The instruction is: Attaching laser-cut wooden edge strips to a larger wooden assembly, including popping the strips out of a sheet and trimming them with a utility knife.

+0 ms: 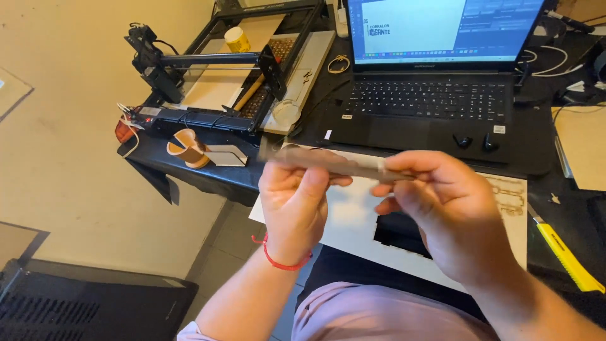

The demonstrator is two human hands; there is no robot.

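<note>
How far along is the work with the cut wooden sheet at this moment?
Looks done: the thin pale sheet on the desk has shapes cut out, with a dark opening and outlines near its right edge. In hand: the left hand and right hand together hold a flat piece, blurred, edge-on. Left: outlined parts remain in the sheet; the laser cutter frame still holds a board.

Warm, even indoor light, fairly bright — no hard shadows on the desk. The laptop screen (442, 28) glows pale and slightly washed out. Just below the laptop, the thin strip (334, 163) held between both hands (297, 202) is smeared by motion blur — its edges ghosted. Straight lines bow outward toward the corners.
</note>
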